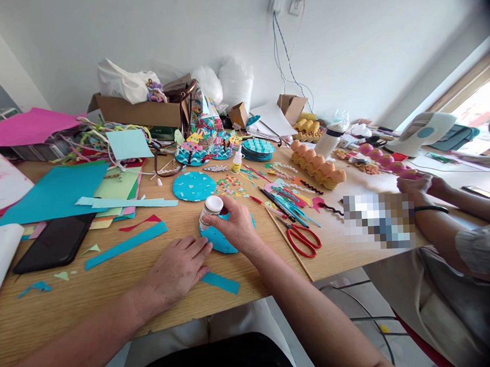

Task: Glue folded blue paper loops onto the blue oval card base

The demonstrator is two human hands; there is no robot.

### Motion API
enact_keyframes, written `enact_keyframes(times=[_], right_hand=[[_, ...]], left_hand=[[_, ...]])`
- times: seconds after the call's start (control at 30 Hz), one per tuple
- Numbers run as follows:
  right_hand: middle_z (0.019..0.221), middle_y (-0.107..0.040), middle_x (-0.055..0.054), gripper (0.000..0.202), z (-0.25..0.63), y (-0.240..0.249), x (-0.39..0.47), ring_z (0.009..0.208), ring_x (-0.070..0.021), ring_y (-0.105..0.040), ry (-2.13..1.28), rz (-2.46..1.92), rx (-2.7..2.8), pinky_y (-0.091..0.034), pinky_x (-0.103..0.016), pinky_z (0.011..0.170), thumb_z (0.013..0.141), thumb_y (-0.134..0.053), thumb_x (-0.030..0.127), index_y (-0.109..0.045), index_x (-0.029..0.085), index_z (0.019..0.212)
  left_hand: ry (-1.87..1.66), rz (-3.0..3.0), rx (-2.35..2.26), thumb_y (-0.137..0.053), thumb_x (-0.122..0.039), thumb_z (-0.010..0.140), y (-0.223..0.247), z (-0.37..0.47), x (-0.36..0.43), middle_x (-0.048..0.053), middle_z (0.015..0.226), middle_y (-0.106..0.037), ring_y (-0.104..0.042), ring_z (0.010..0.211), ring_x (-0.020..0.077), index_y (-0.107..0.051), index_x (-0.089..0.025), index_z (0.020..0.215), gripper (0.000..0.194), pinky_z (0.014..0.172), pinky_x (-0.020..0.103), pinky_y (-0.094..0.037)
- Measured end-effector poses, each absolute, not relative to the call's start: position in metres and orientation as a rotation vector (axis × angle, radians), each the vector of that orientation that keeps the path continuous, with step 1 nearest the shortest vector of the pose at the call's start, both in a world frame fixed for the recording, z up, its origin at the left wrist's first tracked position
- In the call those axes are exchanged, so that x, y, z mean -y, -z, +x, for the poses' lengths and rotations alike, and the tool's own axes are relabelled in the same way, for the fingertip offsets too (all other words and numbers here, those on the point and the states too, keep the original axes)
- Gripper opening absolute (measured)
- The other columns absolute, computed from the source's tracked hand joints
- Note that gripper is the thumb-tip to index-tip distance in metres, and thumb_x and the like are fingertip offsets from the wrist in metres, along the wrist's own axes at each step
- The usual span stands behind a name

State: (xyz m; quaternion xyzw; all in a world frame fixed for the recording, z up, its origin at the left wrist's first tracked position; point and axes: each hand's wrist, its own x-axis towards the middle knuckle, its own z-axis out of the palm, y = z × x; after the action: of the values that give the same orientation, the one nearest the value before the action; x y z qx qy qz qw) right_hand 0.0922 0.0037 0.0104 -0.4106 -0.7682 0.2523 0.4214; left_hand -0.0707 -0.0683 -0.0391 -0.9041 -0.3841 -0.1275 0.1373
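My right hand (235,223) grips a small white-capped bottle (211,209) over a teal disc (222,239); my left hand (176,270) rests flat, empty, beside it.

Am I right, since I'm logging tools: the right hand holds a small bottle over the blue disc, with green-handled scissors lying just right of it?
Not quite. The head view shows the scissors have red handles. The right hand does hold the small bottle over the blue disc.
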Motion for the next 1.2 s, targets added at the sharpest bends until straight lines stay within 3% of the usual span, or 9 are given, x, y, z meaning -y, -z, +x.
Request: enact_keyframes(times=[1.2], right_hand=[[0.065,-0.053,0.004,0.018,0.0907,-0.0124,-0.0022,0.062,-0.0119,-0.048,-0.619,-1.055,1.920,-0.034,-0.022,0.058,0.068,-0.070,0.032,-0.057,0.020,0.070]], left_hand=[[0.377,-2.599,1.157,-0.053,-0.025,0.085,0.0386,-0.0679,0.0690,0.011,0.109,-0.065,-0.058,0.090,0.0256,-0.058,-0.012,0.112,0.031,0.075,0.039,-0.046]])
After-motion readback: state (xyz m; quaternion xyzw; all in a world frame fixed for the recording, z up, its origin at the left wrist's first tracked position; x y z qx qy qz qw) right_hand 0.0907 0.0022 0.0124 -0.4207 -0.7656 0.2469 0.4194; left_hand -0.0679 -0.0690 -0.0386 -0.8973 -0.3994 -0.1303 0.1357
